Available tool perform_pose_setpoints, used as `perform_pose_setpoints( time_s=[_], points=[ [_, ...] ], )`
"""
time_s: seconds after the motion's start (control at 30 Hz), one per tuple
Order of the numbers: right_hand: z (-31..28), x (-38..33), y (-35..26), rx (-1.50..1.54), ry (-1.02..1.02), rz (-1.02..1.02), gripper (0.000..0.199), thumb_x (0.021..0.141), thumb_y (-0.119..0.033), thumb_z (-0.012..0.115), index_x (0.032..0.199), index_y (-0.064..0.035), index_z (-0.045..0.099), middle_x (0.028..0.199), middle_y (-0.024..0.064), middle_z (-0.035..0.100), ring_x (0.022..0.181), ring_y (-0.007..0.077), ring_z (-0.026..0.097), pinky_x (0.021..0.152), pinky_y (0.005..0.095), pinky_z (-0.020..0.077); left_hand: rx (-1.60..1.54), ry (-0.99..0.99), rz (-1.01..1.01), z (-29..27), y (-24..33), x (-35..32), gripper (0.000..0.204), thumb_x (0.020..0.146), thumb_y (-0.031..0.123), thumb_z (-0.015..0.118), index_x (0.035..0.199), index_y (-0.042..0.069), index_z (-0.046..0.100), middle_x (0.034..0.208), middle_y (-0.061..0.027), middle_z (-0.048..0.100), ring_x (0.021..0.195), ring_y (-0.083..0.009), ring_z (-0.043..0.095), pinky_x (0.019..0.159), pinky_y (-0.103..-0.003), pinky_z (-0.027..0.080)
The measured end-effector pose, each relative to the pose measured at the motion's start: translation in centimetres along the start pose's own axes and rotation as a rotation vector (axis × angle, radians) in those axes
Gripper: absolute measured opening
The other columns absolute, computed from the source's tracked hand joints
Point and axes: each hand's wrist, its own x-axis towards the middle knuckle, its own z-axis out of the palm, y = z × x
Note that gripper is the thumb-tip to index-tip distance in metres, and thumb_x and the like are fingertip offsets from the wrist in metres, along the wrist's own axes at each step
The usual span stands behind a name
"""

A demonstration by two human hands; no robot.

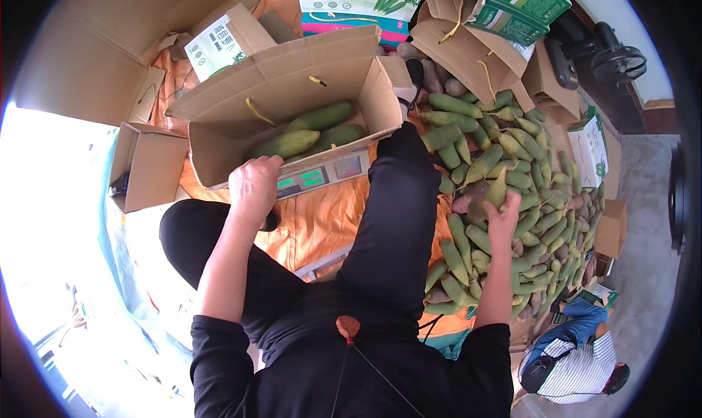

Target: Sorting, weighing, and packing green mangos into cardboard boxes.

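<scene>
My right hand [503, 212] is closed around a green radish [496, 189], lifted at the near-left part of a large heap of green radishes [537, 221]. My left hand [254, 186] grips the near edge of an open cardboard box [292, 58], its fingertips curled over the rim. Inside that box lie several green radishes [319, 117], side by side. Two short yellow cord pieces show on the box's raised far flap. Beneath the box is a scale [322, 175] with a lit green display, its platform mostly hidden.
Orange sheeting [307, 232] covers the floor between my legs. Other open cartons [150, 166] stand at the left, and more packaging boxes [468, 34] at the back. A fan [618, 56] is far right. Another person [574, 359] crouches at the lower right.
</scene>
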Motion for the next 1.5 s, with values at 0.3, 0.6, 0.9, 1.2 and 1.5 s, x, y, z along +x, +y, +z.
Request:
perform_pose_setpoints(
  time_s=[0.3, 0.6, 0.9, 1.2, 1.5],
  points=[
    [3.0, 2.5, -23.8, 0.756, -0.081, -0.47, 0.067, 0.076, 0.008, 0.071, 0.133, 0.0, 0.037, 0.124, 0.0105, 0.05, 0.113, 0.0211, 0.054, 0.098, 0.0389, 0.0478, -0.026, -0.004, -0.003, 0.2, -0.2, -0.1, 0.011, 0.074, 0.003, 0.059, 0.081, 0.011, 0.062, 0.077, -0.0083, 0.063, 0.079, -0.0273, 0.066, 0.068, -0.039, 0.052],
    [20.5, 0.5, -30.4, 0.958, -0.493, 0.053, 0.051, 0.078, -0.013, 0.075, 0.116, 0.0004, 0.043, 0.106, 0.0124, 0.058, 0.091, 0.0199, 0.061, 0.07, 0.0331, 0.0542, 0.008, -0.072, -0.005, -0.2, 0.2, 0.0, 0.01, 0.073, 0.004, 0.061, 0.08, 0.011, 0.062, 0.081, -0.0079, 0.065, 0.081, -0.0267, 0.067, 0.068, -0.038, 0.054],
    [14.3, 2.4, -26.5, 0.828, -0.672, 0.01, 0.054, 0.088, -0.021, 0.068, 0.133, -0.0013, 0.045, 0.125, 0.0147, 0.057, 0.103, 0.022, 0.063, 0.078, 0.0324, 0.0526, 0.079, -0.067, -0.01, 0.0, 0.0, 0.2, 0.009, 0.081, 0.007, 0.056, 0.083, 0.013, 0.062, 0.083, -0.0089, 0.067, 0.079, -0.0287, 0.068, 0.066, -0.041, 0.055],
    [5.2, 3.5, 0.2, 0.128, -0.09, 0.131, 0.031, 0.086, -0.016, 0.066, 0.112, 0.001, 0.061, 0.101, 0.0122, 0.069, 0.087, 0.0182, 0.065, 0.07, 0.03, 0.05, 0.078, -0.1, -0.078, -0.5, 0.8, 0.6, 0.018, 0.081, 0.008, 0.057, 0.096, 0.013, 0.066, 0.088, -0.0131, 0.068, 0.083, -0.0337, 0.066, 0.07, -0.044, 0.052],
    [8.1, -8.8, 14.2, -0.389, -0.405, 0.474, 0.017, 0.082, -0.012, 0.064, 0.094, -0.0004, 0.063, 0.092, 0.0205, 0.064, 0.086, 0.038, 0.061, 0.078, 0.0421, 0.0486, 0.037, -0.098, -0.103, -1.1, 0.7, -0.1, 0.018, 0.08, 0.012, 0.065, 0.098, 0.011, 0.065, 0.091, -0.0115, 0.067, 0.087, -0.033, 0.064, 0.074, -0.042, 0.051]
  ],
)
